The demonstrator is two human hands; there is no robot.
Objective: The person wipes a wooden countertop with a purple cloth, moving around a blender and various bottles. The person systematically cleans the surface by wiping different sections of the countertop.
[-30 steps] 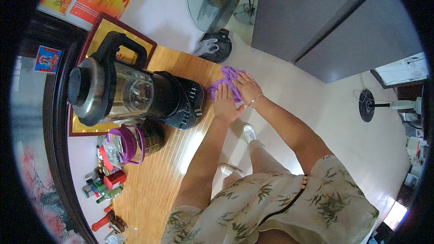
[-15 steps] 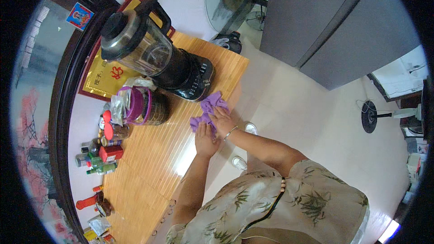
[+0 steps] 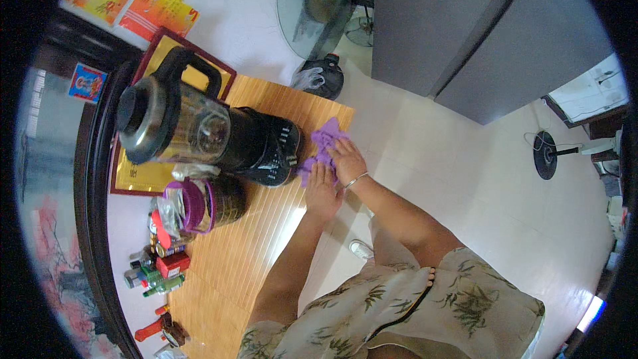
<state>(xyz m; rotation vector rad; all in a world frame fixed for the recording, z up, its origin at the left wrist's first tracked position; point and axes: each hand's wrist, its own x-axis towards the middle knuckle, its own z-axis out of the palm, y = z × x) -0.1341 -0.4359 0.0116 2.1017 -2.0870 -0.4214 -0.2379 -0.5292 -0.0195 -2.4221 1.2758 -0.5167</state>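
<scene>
A crumpled purple cloth [image 3: 328, 135] lies at the right edge of the wooden counter [image 3: 211, 279], beside the base of a black blender [image 3: 266, 149]. My right hand [image 3: 348, 163] presses on the cloth with its fingers stretched out, a bangle round the wrist. Just left of it and nearer me, my left hand [image 3: 323, 191] rests its straight fingers on the cloth's near end. Both palms face down, and they cover part of the cloth. The blender's clear jug, with its lid and handle, stands on the base.
Left of the blender is a purple-lidded jar [image 3: 226, 203]. Small bottles, a red box [image 3: 173, 264] and a green bottle [image 3: 164, 286] line the wall side. A framed gold plaque [image 3: 143, 171] leans behind. Beyond the counter stand a grey cabinet-like block [image 3: 458, 26] and a black bag [image 3: 325, 78].
Both hands and the cloth have slid away from me along the counter edge, toward its far corner, and now lie beside the blender base. The whole view has shifted a little.
</scene>
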